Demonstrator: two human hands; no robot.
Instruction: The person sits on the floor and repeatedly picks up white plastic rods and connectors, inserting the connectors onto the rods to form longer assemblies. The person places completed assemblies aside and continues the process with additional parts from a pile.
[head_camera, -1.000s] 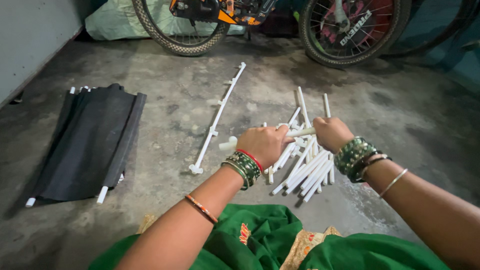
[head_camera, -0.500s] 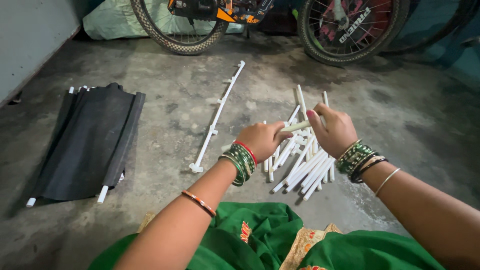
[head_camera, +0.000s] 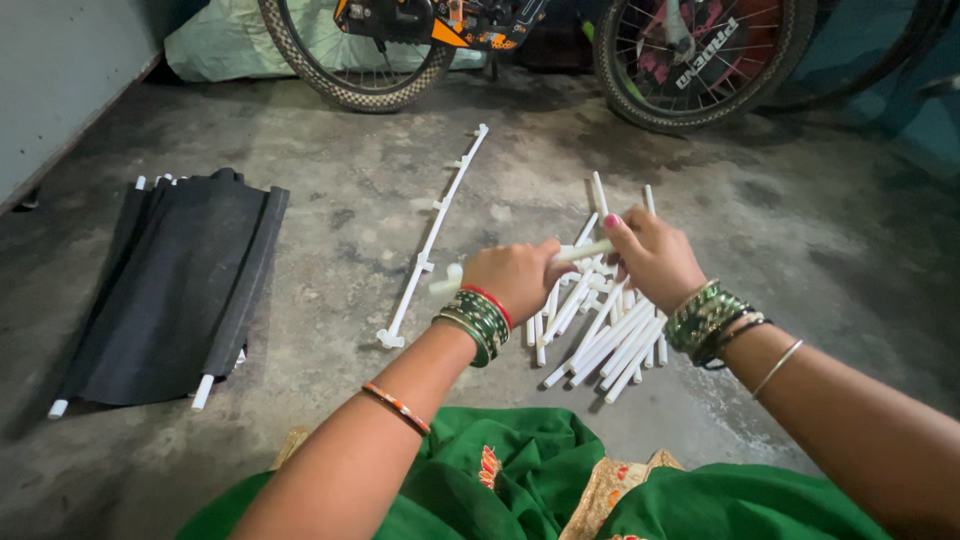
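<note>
We see the left hand (head_camera: 518, 281) and right hand (head_camera: 655, 258) both clamped on one white tube (head_camera: 582, 252) at frame centre; fists hide its middle and part of the tube pile (head_camera: 600, 330).

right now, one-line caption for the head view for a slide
Left hand and right hand hold one white tube above a pile of white tubes.

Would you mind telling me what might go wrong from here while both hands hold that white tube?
1. The white tube is held between the left hand and the right hand right over the loose pile of tubes; if it slips, it may get lost among them.
2. The pile lies on the bare floor, so a nudge could send tubes rolling towards the bicycle wheel.
</note>
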